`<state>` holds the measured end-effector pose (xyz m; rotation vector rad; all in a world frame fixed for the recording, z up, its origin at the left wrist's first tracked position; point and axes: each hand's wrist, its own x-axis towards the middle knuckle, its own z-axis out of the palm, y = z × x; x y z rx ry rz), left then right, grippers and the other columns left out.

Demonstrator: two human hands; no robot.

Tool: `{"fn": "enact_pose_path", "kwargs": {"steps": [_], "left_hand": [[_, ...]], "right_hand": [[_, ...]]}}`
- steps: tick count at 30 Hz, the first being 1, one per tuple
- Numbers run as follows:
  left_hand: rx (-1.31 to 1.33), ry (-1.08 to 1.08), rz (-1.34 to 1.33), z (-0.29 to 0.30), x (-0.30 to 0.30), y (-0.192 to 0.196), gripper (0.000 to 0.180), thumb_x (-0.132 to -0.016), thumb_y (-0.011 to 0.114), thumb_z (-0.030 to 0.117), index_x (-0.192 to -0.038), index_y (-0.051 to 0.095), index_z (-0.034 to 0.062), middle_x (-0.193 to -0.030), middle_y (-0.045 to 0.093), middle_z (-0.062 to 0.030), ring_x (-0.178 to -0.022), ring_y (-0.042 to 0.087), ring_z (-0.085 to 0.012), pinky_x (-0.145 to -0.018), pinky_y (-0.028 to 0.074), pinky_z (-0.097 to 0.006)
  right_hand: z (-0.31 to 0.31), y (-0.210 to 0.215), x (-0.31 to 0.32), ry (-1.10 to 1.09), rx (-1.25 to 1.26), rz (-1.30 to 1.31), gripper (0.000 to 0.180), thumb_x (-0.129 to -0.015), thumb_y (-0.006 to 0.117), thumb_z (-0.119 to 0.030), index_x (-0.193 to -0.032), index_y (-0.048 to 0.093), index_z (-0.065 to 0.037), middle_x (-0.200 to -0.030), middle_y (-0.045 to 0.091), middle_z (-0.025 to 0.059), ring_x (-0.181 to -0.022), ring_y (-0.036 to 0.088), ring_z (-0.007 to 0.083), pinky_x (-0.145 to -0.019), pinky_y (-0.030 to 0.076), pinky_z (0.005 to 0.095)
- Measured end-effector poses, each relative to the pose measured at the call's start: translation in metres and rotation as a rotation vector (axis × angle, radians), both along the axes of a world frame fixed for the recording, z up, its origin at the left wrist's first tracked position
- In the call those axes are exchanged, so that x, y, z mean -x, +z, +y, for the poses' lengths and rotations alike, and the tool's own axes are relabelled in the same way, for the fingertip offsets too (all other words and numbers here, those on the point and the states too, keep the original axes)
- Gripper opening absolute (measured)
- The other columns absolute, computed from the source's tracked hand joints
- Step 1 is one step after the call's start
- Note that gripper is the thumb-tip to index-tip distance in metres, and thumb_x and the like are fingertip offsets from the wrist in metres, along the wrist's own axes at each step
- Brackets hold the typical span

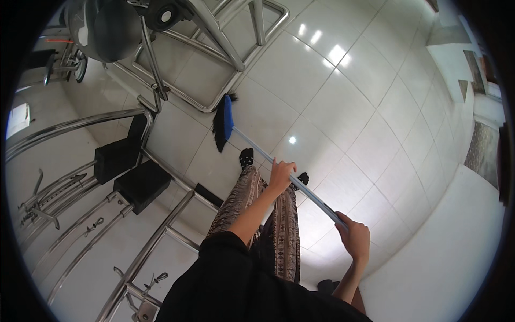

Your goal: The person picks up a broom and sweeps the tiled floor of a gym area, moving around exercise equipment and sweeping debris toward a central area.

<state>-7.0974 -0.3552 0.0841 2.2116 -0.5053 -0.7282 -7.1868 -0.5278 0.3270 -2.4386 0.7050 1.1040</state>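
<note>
A broom with a blue head and black bristles (224, 122) rests against the tiled floor, close to a chrome frame's lower bar. Its pale grey handle slants down to the right across my body. My left hand (281, 176) is closed around the middle of the handle. Further up the handle, near its end, my right hand (354, 235) also grips it, thumb laid along the stick. My feet, in dark dotted socks (246, 157), stand just behind the broom head, one of them partly hidden by the handle.
Chrome tube frames of exercise equipment (188, 102) stand ahead and to the left. Black padded blocks (142, 185) sit on the left machine. A large dark grey rounded part (102, 29) is at the top left. A white wall (429, 252) runs along the right.
</note>
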Motion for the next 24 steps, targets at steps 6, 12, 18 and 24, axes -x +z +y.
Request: {"fn": "enact_pose_path", "kwargs": {"steps": [6, 12, 18, 24], "left_hand": [[0.045, -0.141, -0.032, -0.021, -0.001, -0.022, 0.017, -0.059, 0.07, 0.006, -0.068, 0.058, 0.0139, -0.067, 0.057, -0.0031, -0.082, 0.054, -0.0234, -0.101, 0.02, -0.054], [0.2, -0.428, 0.046, -0.038, -0.039, 0.061, 0.026, -0.058, 0.069, 0.004, -0.08, 0.055, 0.011, -0.061, 0.055, -0.0047, -0.067, 0.054, -0.0237, -0.078, 0.038, -0.036], [0.183, -0.344, -0.027, 0.022, -0.105, 0.1, 0.037, -0.056, 0.074, 0.02, -0.084, 0.051, 0.0136, -0.049, 0.047, 0.0009, -0.048, 0.049, -0.0211, -0.07, 0.036, -0.034], [0.101, -0.49, 0.137, 0.074, -0.209, 0.029, 0.036, -0.054, 0.059, -0.005, -0.085, 0.047, 0.0074, -0.068, 0.055, -0.0119, -0.071, 0.058, -0.0297, -0.062, 0.043, -0.036]], "right_hand": [[0.018, 0.005, 0.017, -0.169, 0.084, -0.014, 0.03, -0.081, 0.058, -0.023, -0.111, 0.058, -0.017, -0.077, 0.063, 0.0147, -0.071, 0.06, 0.0334, -0.062, 0.047, 0.0398], [0.019, 0.094, 0.002, -0.352, -0.027, -0.084, 0.032, -0.076, 0.062, -0.013, -0.107, 0.059, -0.004, -0.073, 0.059, 0.0233, -0.071, 0.059, 0.0371, -0.063, 0.047, 0.0362], [0.021, 0.096, -0.029, -0.273, -0.073, -0.045, 0.028, -0.079, 0.06, -0.023, -0.102, 0.061, -0.009, -0.066, 0.059, 0.0177, -0.06, 0.059, 0.0331, -0.057, 0.047, 0.0369], [0.096, 0.054, -0.143, 0.171, -0.004, -0.182, 0.026, -0.086, 0.051, -0.028, -0.1, 0.055, -0.007, -0.057, 0.057, 0.0109, -0.056, 0.058, 0.0293, -0.054, 0.045, 0.0411]]}}
